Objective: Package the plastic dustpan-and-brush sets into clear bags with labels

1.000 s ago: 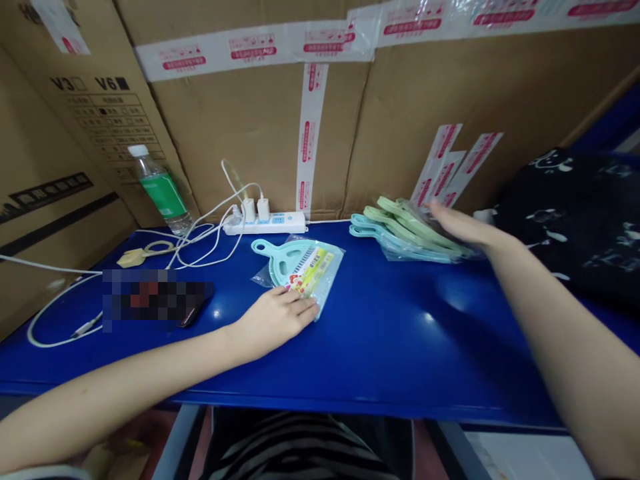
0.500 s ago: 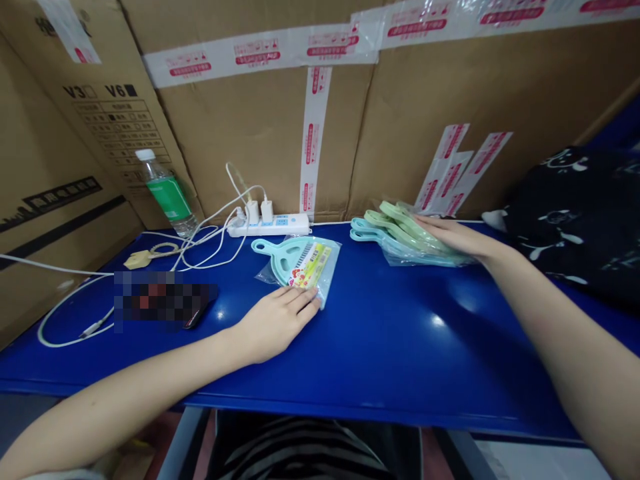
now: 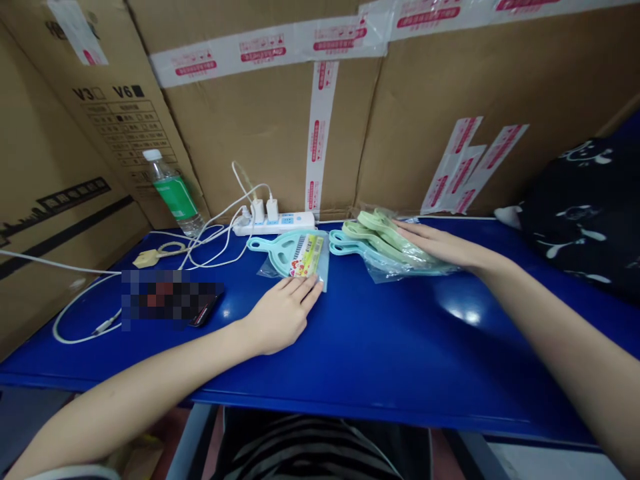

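A light-blue plastic piece [image 3: 283,251] with a looped handle and a fan-shaped body, like a small dustpan, lies on the table in a clear bag with a colourful label. My left hand [image 3: 283,312] rests flat with its fingertips on the near edge of that bag; its fingers are stretched out, not gripping. To the right is a stack of similar bagged pieces, green ones [image 3: 369,233] over light-blue ones [image 3: 350,248], handles to the left. My right hand [image 3: 440,245] lies along the stack's right side, fingers straight and touching the plastic; its underside is hidden.
On the blue table [image 3: 370,353] at left are a phone-like dark object [image 3: 207,310], partly blurred out, and white cables. A power strip [image 3: 295,223] and a water bottle [image 3: 175,197] stand before the cardboard [image 3: 250,127]. A dark patterned cloth item [image 3: 585,220] sits at right.
The stack has slid left with my right hand, close to the single bagged piece. That piece has turned slightly and shifted away from me, with my left hand still on its edge.
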`<action>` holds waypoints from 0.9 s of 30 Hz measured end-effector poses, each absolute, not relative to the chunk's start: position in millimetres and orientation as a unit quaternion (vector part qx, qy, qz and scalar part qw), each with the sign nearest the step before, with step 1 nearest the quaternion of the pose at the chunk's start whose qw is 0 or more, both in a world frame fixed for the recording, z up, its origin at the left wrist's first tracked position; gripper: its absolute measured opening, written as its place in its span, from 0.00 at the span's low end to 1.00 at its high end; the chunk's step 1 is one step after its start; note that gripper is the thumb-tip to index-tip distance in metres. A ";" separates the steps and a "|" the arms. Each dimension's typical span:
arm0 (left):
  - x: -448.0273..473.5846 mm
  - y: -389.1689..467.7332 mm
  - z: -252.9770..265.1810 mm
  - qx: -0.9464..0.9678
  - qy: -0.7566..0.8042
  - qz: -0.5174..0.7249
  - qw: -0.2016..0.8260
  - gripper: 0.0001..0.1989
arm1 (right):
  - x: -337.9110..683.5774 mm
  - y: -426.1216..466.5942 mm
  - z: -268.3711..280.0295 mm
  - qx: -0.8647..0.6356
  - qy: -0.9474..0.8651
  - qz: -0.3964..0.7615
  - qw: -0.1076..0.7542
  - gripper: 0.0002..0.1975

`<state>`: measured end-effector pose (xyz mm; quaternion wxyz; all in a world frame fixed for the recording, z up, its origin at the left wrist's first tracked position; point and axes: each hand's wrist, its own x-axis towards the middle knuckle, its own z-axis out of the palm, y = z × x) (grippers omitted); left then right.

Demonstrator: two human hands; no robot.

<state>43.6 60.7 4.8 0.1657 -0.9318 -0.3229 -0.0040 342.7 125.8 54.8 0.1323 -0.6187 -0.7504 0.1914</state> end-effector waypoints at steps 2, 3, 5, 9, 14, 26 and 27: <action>43.2 62.8 6.9 -0.931 -0.333 -0.001 0.151 0.26 | 338.2 125.2 53.1 -0.624 -0.743 0.201 0.137 0.42; 43.0 63.8 7.7 -0.931 -0.337 0.000 0.144 0.26 | 335.5 125.5 51.8 -0.625 -0.740 0.204 0.141 0.42; 42.4 65.4 8.3 -0.931 -0.341 0.002 0.132 0.27 | 329.6 127.3 48.0 -0.612 -0.751 0.197 0.150 0.43; 40.8 67.2 6.2 -0.932 -0.338 -0.004 0.130 0.27 | 321.2 132.6 38.7 -0.624 -0.747 0.160 0.164 0.39; 37.8 63.2 1.3 -0.935 -0.292 -0.060 0.191 0.22 | 319.7 129.8 38.1 -0.611 -0.763 0.055 0.202 0.31; 44.2 42.5 7.1 -0.949 -0.234 0.024 0.212 0.14 | 297.7 98.4 45.4 -0.360 -0.835 -0.306 0.280 0.16; 44.5 42.6 8.3 -0.947 -0.242 0.035 0.206 0.15 | 294.2 95.7 46.2 -0.336 -0.837 -0.326 0.281 0.15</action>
